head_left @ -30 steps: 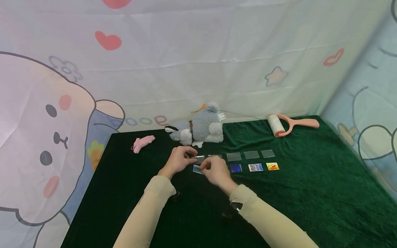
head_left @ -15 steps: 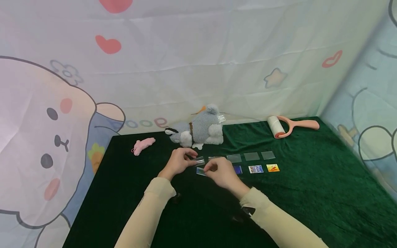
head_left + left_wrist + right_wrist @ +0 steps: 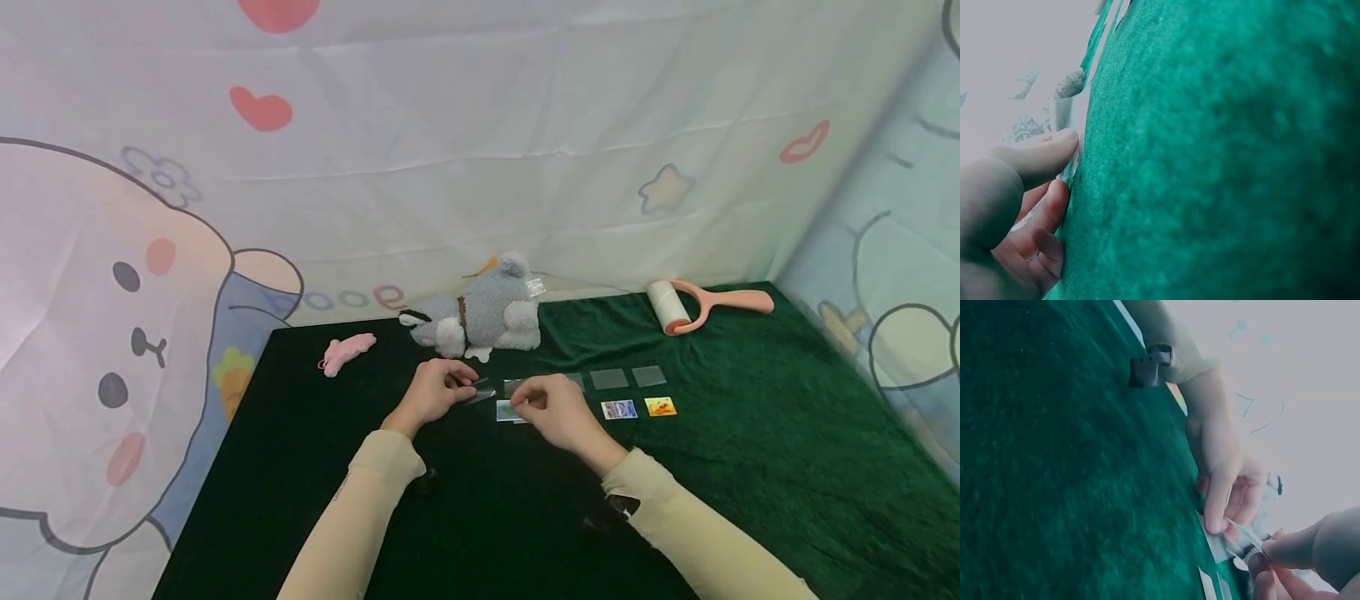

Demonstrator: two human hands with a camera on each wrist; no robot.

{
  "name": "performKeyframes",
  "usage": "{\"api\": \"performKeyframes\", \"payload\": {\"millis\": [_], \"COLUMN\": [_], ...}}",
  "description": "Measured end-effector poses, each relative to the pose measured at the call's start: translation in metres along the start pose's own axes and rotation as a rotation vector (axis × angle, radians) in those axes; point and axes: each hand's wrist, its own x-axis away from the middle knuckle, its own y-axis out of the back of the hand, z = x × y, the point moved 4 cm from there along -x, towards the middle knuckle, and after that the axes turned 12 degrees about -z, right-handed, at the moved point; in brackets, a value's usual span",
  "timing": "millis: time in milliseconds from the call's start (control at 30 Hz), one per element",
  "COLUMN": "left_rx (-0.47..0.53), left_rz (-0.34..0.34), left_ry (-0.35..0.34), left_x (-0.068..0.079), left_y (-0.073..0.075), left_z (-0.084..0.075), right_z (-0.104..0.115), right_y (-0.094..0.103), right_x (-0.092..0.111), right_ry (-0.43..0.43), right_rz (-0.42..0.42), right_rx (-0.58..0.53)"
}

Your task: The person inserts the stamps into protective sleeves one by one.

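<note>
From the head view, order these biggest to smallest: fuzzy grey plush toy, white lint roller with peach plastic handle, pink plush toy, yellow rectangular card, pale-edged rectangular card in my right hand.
1. Grey plush toy
2. Lint roller
3. Pink plush toy
4. Yellow card
Unranked: pale-edged card; your right hand partly covers it.

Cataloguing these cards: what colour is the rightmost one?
The rightmost card is yellow and orange-red, clearest in the head view.
</note>
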Motion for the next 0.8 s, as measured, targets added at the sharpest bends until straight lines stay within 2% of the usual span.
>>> {"api": "performKeyframes", "payload": {"millis": [200, 500, 800], "left_rx": [-0.015, -0.016, -0.025], "left_rz": [0.009, 0.027, 0.046], "left_ry": [-0.006, -0.002, 0.003], "left_x": [0.001, 0.003, 0.005], "left_y": [0.001, 0.003, 0.006], "left_z": [0.0, -0.001, -0.003], "right_z": [-0.006, -0.016, -0.022], "right_y": [0.008, 0.019, 0.027], "right_x": [-0.001, 0.0, -0.003], "right_ry": [0.026, -0.028, -0.011], "right_rz": [0.014, 0.049, 0.046], "right_rx": [0.005, -0.037, -0.049]}}
